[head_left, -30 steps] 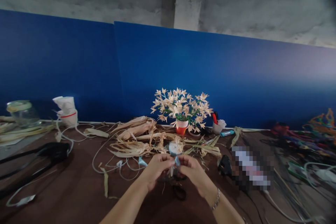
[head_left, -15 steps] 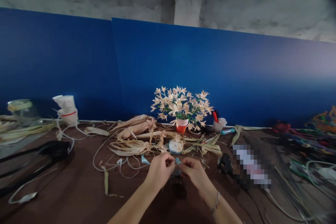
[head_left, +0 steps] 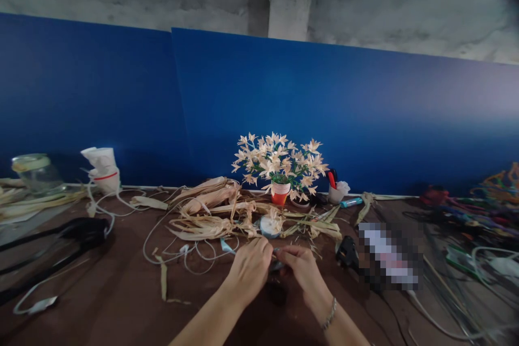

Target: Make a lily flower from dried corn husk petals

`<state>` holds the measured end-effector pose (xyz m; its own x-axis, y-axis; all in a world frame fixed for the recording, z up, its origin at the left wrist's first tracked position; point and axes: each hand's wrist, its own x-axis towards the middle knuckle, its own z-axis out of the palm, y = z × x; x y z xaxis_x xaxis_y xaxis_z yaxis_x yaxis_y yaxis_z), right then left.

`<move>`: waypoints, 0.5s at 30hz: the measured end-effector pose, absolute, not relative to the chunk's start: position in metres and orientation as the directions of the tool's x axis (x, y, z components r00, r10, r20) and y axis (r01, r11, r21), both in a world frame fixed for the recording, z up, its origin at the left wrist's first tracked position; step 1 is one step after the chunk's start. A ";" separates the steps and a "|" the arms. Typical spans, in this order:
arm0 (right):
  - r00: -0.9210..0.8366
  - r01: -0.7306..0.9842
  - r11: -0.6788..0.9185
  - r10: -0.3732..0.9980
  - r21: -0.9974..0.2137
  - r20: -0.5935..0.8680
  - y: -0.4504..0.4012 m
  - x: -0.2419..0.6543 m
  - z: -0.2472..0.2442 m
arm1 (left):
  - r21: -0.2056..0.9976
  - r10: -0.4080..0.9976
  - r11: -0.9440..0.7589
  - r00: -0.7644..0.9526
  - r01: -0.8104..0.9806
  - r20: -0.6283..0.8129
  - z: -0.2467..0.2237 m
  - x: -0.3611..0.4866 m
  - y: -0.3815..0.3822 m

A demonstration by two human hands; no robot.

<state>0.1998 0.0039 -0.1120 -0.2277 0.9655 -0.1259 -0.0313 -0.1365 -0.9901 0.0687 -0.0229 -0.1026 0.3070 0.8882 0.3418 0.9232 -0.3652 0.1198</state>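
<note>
Left hand (head_left: 250,267): fingers are lying curled inward, tips hiding from view; cannot tell whether they are gripping anything. Right hand (head_left: 300,265): thumb and fingers are sitting close together; grip likewise unclear. Small grey-blue item (head_left: 276,265), blurred: is showing between the hands, which are partly covering it. Dried husks (head_left: 211,200): are sprawling beyond. Potted flowers (head_left: 279,165): are standing upright behind. Brown tabletop (head_left: 121,297): is supporting all. Blue partition (head_left: 284,86): is rising behind, below a grey wall (head_left: 385,0).
</note>
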 end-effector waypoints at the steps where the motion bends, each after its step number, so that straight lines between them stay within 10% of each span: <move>1: -0.224 -0.031 -0.141 0.966 -0.989 -0.131 0.004 0.200 -0.112 | 0.112 0.886 -0.372 0.317 0.921 0.337 -0.102 0.069 -0.023; 15: -0.185 -0.028 -0.116 0.977 -0.993 -0.109 0.004 0.200 -0.112 | 0.250 0.887 -0.361 0.247 0.899 0.391 -0.103 0.068 -0.022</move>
<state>0.2001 0.0042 -0.1118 -0.1848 0.9767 -0.1091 -0.0276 -0.1161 -0.9929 0.0681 -0.0222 -0.1030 0.2473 0.8865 0.3910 0.8985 -0.3609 0.2498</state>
